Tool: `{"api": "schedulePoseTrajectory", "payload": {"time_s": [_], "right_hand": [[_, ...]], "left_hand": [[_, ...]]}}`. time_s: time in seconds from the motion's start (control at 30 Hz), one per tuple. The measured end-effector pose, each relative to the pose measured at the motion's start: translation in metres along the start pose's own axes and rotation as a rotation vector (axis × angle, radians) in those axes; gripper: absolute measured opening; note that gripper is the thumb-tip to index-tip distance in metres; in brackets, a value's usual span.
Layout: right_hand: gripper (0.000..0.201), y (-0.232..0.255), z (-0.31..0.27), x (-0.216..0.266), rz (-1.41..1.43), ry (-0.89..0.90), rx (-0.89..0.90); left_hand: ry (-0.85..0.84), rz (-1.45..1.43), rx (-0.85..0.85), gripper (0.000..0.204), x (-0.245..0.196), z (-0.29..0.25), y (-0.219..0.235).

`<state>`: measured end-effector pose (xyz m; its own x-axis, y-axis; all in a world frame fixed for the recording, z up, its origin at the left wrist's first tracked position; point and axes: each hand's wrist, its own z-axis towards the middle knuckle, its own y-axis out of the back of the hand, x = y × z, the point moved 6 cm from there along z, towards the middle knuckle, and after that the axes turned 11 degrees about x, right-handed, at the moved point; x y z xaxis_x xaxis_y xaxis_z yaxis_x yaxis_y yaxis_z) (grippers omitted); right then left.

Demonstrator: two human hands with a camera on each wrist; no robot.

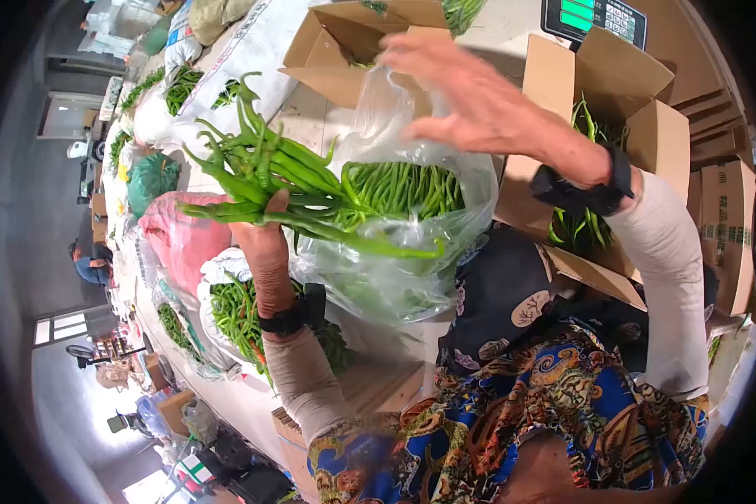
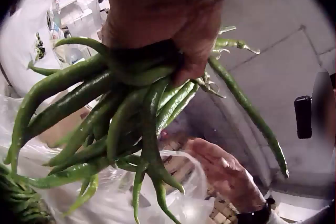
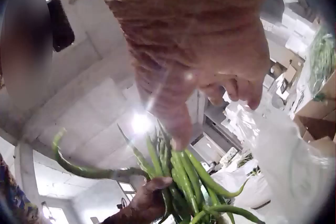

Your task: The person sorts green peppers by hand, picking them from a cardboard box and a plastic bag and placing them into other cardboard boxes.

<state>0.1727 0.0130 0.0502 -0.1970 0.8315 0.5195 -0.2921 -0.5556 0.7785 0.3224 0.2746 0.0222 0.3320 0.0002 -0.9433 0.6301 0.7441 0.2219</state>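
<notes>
A loose bunch of long green chili peppers [image 1: 298, 172] is gripped at one end by my left hand [image 1: 263, 256], thumb over the stems. In the left wrist view the peppers [image 2: 68, 95] fan out below the palm. Under and beside the bunch lies a clear plastic bag [image 1: 378, 290], its mouth showing neatly packed green peppers [image 1: 407, 189]. My right hand [image 1: 475, 105], blurred, hovers over the far side of the bag with thumb and fingers apart. In the right wrist view the right hand [image 3: 205, 66] has bent fingers near the bag's raised plastic [image 3: 289, 155].
One open cardboard box [image 1: 332, 50] stands beyond the bag. Another box [image 1: 626, 76], with peppers inside, is at the right, near a digital scale [image 1: 596, 18]. To the left are a pink sack [image 1: 181, 231], a green sack [image 1: 153, 181] and an open sack of peppers [image 1: 235, 315].
</notes>
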Motion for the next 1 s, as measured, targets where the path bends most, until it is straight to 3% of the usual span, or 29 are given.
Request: {"api": "schedulePoseTrajectory", "payload": {"time_s": [0.03, 0.1, 0.13, 0.2, 0.27, 0.33, 0.37, 0.43, 0.5, 0.57, 0.63, 0.7, 0.77, 0.83, 0.87, 0.9, 0.97, 1.0], "right_hand": [[0.079, -0.006, 0.010, 0.010, 0.139, 0.031, 0.100], [0.081, -0.019, 0.026, 0.019, 0.082, 0.075, 0.147], [0.083, -0.029, 0.035, 0.025, 0.029, 0.115, 0.204], [0.082, -0.043, 0.049, 0.042, -0.003, 0.117, 0.126], [0.081, -0.026, 0.053, 0.050, -0.037, 0.109, 0.061], [0.073, -0.025, 0.054, 0.071, 0.723, 0.201, 0.579], [0.073, -0.028, 0.056, 0.069, 0.717, 0.205, 0.571], [0.064, -0.026, 0.059, 0.065, 1.168, 0.200, 0.469], [0.061, -0.013, 0.056, 0.063, 1.237, 0.261, 0.412], [0.060, -0.002, 0.053, 0.060, 1.460, 0.194, 0.263], [0.060, 0.001, 0.052, 0.055, 1.314, 0.140, 0.284], [0.072, 0.014, 0.058, 0.040, 0.479, 0.029, -0.002], [0.080, 0.031, 0.053, 0.046, 0.436, 0.054, 0.037], [0.076, 0.036, 0.041, 0.045, 0.845, -0.066, 0.218], [0.070, 0.042, 0.044, 0.047, 0.920, 0.132, 0.133], [0.070, 0.047, 0.036, 0.052, 0.916, 0.136, 0.129], [0.057, 0.083, 0.005, 0.063, 1.231, 0.448, -0.135], [0.046, 0.056, 0.033, 0.033, 1.386, 0.101, 0.052]], "left_hand": [[-0.013, 0.004, 0.005, 0.044, -0.009, 0.003, -0.003], [0.031, -0.229, 0.061, 0.054, -0.033, 0.011, -0.022], [0.059, -0.184, 0.097, 0.062, -0.044, 0.014, -0.027], [0.060, -0.222, 0.143, 0.063, -0.059, 0.019, -0.038], [0.090, -0.265, 0.210, 0.064, -0.079, 0.024, -0.063], [0.146, -0.254, 0.185, 0.062, -0.099, 0.026, -0.075], [0.206, -0.245, 0.151, 0.060, -0.102, 0.026, -0.077], [0.212, -0.377, 0.165, 0.049, -0.099, 0.038, -0.079], [0.250, -0.411, 0.135, 0.048, -0.118, 0.039, -0.092], [0.262, -0.406, 0.221, 0.039, -0.125, 0.051, -0.098], [0.179, -0.402, 0.204, 0.034, -0.117, 0.069, -0.099], [0.131, -0.380, 0.203, 0.034, -0.129, 0.071, -0.103], [0.074, -0.359, 0.211, 0.033, -0.140, 0.075, -0.108], [0.078, -0.345, 0.294, 0.032, -0.147, 0.080, -0.113], [0.104, -0.324, 0.301, 0.031, -0.151, 0.084, -0.114], [0.098, -0.321, 0.303, 0.031, -0.158, 0.087, -0.120], [-0.051, -0.357, 0.343, 0.029, -0.184, 0.091, -0.148], [-0.046, -0.318, 0.337, 0.027, -0.194, 0.090, -0.160]]}}
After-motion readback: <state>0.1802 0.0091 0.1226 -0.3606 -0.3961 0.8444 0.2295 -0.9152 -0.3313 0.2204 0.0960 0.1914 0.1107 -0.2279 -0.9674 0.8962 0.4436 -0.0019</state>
